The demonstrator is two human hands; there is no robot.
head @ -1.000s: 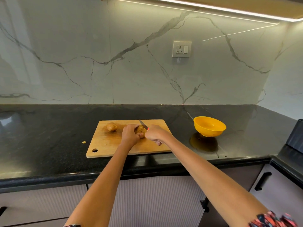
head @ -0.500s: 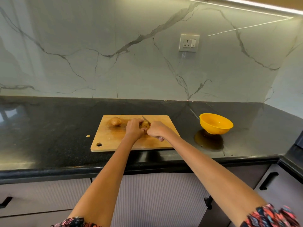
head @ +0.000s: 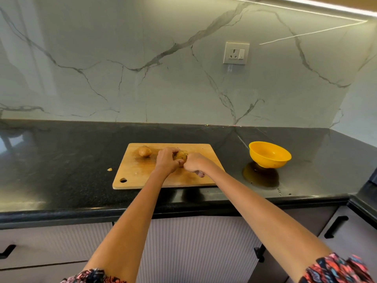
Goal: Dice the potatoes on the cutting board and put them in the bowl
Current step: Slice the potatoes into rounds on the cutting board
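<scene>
On the pale wooden cutting board (head: 142, 176) that lies near the front edge of the black stone counter (head: 61, 160), the person works on a brown-skinned potato (head: 181, 155) at the board's middle. The left hand (head: 166, 160) curls its fingers over the potato's near-left side, likely to pin it so it does not roll under a cut. The right hand (head: 195, 164) is closed in a fist just beside the potato, as one grips a knife handle; the blade itself is hidden in this view, so what it holds cannot be told for certain. A second whole potato (head: 144, 151) waits at the board's far-left corner, well apart from the hands. The round yellow plastic bowl (head: 269, 154) stands on the counter to the right of the board and looks empty. A small pale scrap (head: 109, 169) lies on the counter left of the board. The dicing appears barely begun.
</scene>
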